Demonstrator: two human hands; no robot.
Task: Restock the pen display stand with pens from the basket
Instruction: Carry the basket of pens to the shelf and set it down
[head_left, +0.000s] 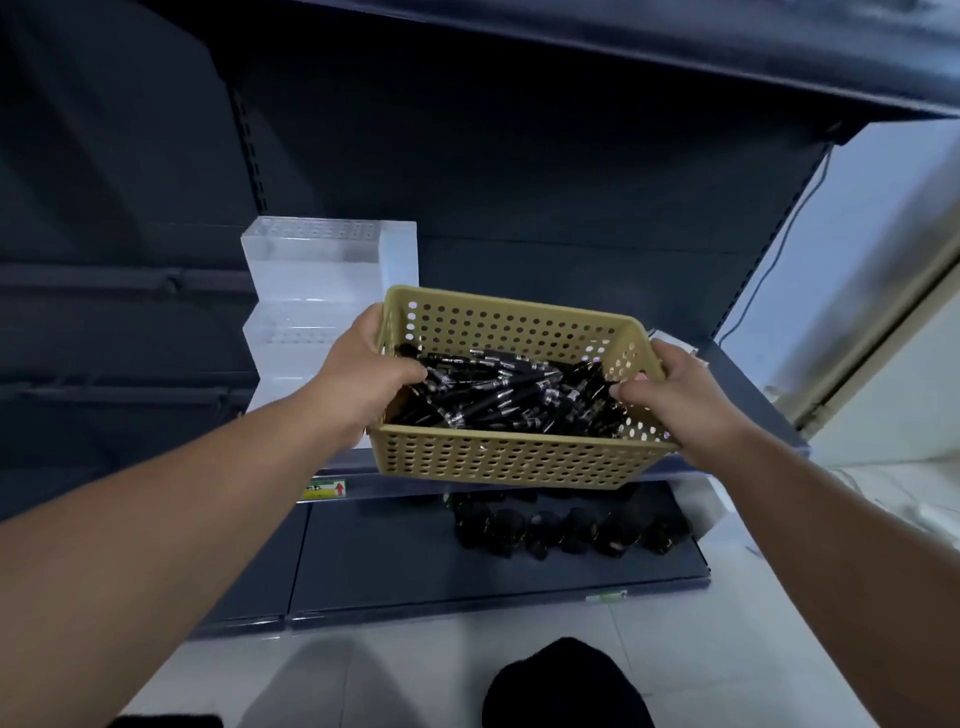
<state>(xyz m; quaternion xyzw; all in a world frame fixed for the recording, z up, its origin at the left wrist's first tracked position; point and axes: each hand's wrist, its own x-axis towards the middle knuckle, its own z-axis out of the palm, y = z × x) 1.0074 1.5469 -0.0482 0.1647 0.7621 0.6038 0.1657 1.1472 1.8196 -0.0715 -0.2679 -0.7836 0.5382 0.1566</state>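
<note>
Head view: a heap of black pens (509, 389) with silver bands lies jumbled in the tan perforated basket (498, 460), which both hands hold by its short ends at the front edge of the dark shelf (748, 384); whether its base rests on that shelf I cannot tell. The left hand (363, 374) has its grip closed round the left rim, thumb inside near the pens and fingers outside. The right hand (680, 395) has its grip closed on the right rim in the same way. Behind the basket and to its left, the clear stepped pen display stand (322, 270) sits on the same shelf, and its rows of holes show no pens. Beneath, a lower shelf (395, 561) carries a row of small dark objects (571, 530), too blurred to name. I judge this the opening step: the supply is in hand by the stand, and no pen is picked yet. The next move calls for setting the basket down steadily beside the stand, freeing one hand, pinching a single pen out of the tangle and turning it upright to meet a hole.
</note>
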